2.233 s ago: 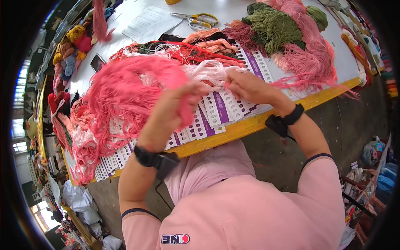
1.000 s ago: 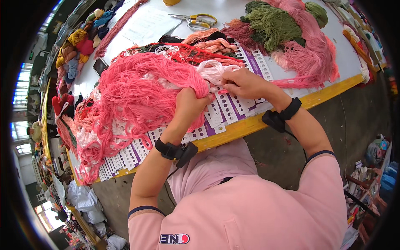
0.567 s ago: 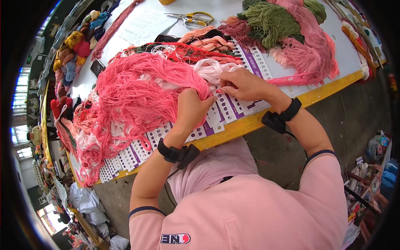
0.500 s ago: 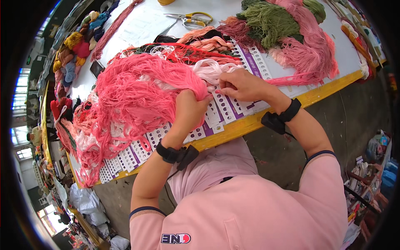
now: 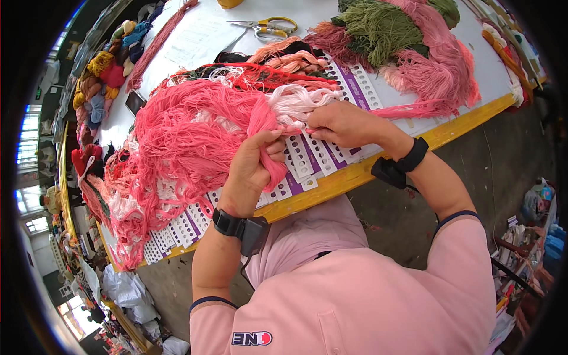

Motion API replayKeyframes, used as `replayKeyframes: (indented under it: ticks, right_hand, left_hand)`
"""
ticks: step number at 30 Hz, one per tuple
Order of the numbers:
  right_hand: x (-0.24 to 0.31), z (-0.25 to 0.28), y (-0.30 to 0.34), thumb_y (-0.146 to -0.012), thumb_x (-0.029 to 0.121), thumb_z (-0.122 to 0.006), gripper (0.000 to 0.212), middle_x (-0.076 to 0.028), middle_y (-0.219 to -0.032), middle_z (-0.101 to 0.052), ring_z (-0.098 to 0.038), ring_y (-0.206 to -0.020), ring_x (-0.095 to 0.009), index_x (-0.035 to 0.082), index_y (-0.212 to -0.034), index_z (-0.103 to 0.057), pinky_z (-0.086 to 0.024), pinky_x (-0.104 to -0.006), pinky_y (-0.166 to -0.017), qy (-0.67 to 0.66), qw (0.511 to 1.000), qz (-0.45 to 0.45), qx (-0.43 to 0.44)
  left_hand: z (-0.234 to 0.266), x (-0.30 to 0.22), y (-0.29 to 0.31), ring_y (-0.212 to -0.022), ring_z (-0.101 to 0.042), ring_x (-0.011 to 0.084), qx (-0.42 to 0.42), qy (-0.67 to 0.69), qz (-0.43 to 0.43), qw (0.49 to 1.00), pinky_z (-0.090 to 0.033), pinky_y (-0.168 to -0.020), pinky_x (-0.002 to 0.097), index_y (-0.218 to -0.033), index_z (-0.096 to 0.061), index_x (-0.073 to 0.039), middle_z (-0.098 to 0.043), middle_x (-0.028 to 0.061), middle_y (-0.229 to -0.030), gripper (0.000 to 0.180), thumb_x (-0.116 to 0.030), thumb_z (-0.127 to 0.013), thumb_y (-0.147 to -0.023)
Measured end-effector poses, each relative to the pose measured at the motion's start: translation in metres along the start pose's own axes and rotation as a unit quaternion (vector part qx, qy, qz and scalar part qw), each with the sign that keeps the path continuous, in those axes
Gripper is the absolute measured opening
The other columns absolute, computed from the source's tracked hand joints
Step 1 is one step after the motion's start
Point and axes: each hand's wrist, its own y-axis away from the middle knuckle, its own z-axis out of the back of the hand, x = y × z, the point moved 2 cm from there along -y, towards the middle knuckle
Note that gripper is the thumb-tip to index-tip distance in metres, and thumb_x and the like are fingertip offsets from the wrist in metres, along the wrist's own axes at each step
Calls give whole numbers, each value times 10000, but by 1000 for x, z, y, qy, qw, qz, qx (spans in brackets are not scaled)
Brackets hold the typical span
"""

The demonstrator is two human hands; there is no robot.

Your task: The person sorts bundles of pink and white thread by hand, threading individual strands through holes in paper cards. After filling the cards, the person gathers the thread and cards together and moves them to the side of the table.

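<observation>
A big tangled heap of coral-pink yarn (image 5: 189, 127) spreads over the left half of the table. My left hand (image 5: 251, 163) is closed around a gathered bunch at the heap's right end, with the strands bulging past the fingers. Fingertips pinched, my right hand (image 5: 340, 124) draws on a thin pink strand running across from that bunch. Just behind both hands lies a pale pink-white skein (image 5: 299, 100). White cards with punched holes and purple stripes (image 5: 300, 158) lie beneath the yarn along the table's front edge.
Yellow-handled scissors (image 5: 269, 28) lie at the back beside paper sheets (image 5: 201, 32). Green yarn (image 5: 384, 29) and dusty-pink yarn (image 5: 438, 77) are piled at the right. A phone (image 5: 135, 102) rests left of the heap. The table has a yellow front edge (image 5: 337, 181).
My left hand has turned and shifted left and slightly down, its fingers now wrapped round the pink bunch. The gap between my hands has widened, with the strand stretched across.
</observation>
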Motion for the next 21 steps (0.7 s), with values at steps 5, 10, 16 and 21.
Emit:
replayKeyframes:
  ticks: [5,10,16,21]
  right_hand:
    - [-5,-3,0,-892,216,-625,178,-133,-771,-630,-624,-773,-331,46,-837,-627,-481,-430,-695,30,998,42,19]
    - [-4,12,1,-936,218,-570,200,-71,-695,-595,-602,-691,-205,47,-857,-638,-474,-372,-652,-184,974,-46,123]
    - [-2,12,-12,-939,175,-527,220,-46,-642,-659,-636,-634,-140,40,-808,-641,-477,-328,-625,-114,981,-112,107]
    - [-2,9,-9,-919,154,-523,199,-31,-585,-647,-654,-621,-178,48,-794,-636,-486,-340,-630,-72,987,-107,91]
  left_hand:
    - [-11,1,1,-563,-426,37,35,50,7,998,-389,-514,174,-1072,-595,47,-580,26,-813,185,-50,-585,-914]
    - [-31,10,7,-610,-473,30,25,-427,-129,895,-379,-529,193,-1000,-628,-21,-555,-36,-722,112,-102,-643,-924]
    - [-22,-12,1,-604,-460,29,7,-442,-128,888,-358,-514,194,-1015,-632,-22,-565,-42,-772,111,-72,-641,-916]
    - [22,-93,57,-585,-422,31,-41,-221,-117,967,-340,-488,174,-1109,-611,24,-614,28,-902,201,-32,-588,-917]
